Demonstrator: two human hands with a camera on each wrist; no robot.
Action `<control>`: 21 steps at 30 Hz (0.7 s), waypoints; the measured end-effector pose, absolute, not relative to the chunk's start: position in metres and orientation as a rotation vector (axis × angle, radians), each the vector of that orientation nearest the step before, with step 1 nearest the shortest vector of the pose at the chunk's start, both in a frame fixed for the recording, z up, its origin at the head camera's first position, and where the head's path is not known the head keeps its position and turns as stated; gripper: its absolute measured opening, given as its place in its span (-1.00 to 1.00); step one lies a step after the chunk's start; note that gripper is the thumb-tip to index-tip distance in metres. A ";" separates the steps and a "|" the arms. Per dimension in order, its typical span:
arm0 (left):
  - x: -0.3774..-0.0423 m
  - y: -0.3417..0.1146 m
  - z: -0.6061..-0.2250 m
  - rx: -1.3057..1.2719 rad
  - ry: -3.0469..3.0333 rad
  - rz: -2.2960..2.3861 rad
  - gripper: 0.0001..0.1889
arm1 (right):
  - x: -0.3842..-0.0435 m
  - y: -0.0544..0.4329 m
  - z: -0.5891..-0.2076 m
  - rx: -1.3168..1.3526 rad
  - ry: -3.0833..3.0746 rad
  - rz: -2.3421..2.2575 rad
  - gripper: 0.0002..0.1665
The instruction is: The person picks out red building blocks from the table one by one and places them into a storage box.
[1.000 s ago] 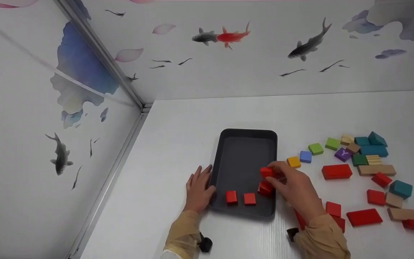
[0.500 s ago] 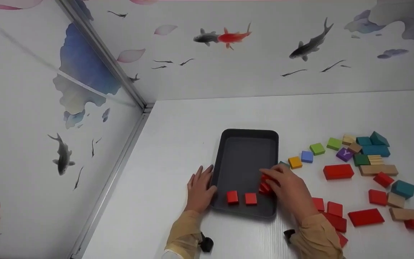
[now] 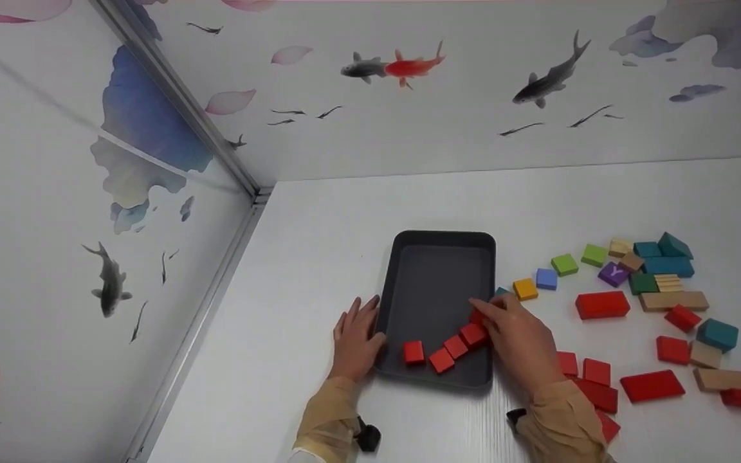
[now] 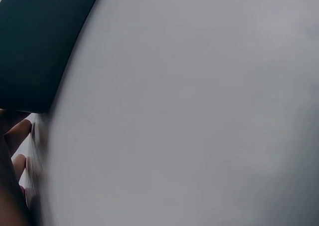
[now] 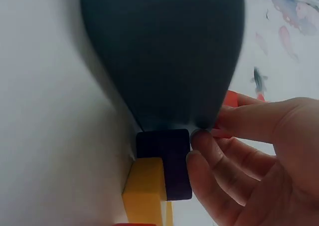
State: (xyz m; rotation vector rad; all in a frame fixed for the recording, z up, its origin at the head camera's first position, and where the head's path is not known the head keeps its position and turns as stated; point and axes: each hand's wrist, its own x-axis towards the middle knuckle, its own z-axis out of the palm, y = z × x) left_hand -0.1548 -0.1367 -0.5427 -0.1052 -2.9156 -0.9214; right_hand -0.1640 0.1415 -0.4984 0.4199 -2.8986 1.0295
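In the head view, a dark grey tray [image 3: 441,276] stands on the white table. My left hand [image 3: 356,344] lies along its left rim with straight fingers and the thumb at the edge. My right hand [image 3: 525,337] reaches over the right rim and pinches a red block [image 3: 477,316], mostly covered by the fingers. Three red blocks run in a slanting line inside: an upper one [image 3: 473,335], a middle one [image 3: 456,347] and a lower one [image 3: 442,361]. Apart on the left sits another red block [image 3: 413,352]. The right wrist view shows red between thumb and fingers [image 5: 231,99].
Right of the tray lie a yellow block [image 3: 525,289], a blue block [image 3: 547,278] and green blocks [image 3: 565,264]. Farther right are red bars [image 3: 603,305], tan planks [image 3: 674,301] and teal blocks [image 3: 667,267]. Printed walls [image 3: 396,128] rise behind and left.
My right hand has lowered its red block into the tray against the others. The red blocks there have shifted into a slanting line, the lower one turned. My left hand stays put.
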 end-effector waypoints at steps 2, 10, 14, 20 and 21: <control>-0.155 -0.137 -0.543 -0.107 -2.916 -0.920 -0.44 | -0.164 0.140 -0.500 0.413 -2.883 1.011 -0.45; -0.157 -0.137 -0.541 -0.117 -2.923 -0.910 -0.42 | -0.162 0.130 -0.502 0.431 -2.898 0.919 -0.64; -0.157 -0.136 -0.540 -0.123 -2.917 -0.912 -0.43 | -0.161 0.128 -0.503 0.415 -2.909 0.934 -0.68; -0.156 -0.137 -0.542 -0.135 -2.918 -0.904 -0.44 | -0.162 0.129 -0.505 0.386 -2.924 0.959 -0.69; -0.156 -0.137 -0.542 -0.136 -2.918 -0.904 -0.44 | -0.162 0.129 -0.505 0.386 -2.922 0.961 -0.69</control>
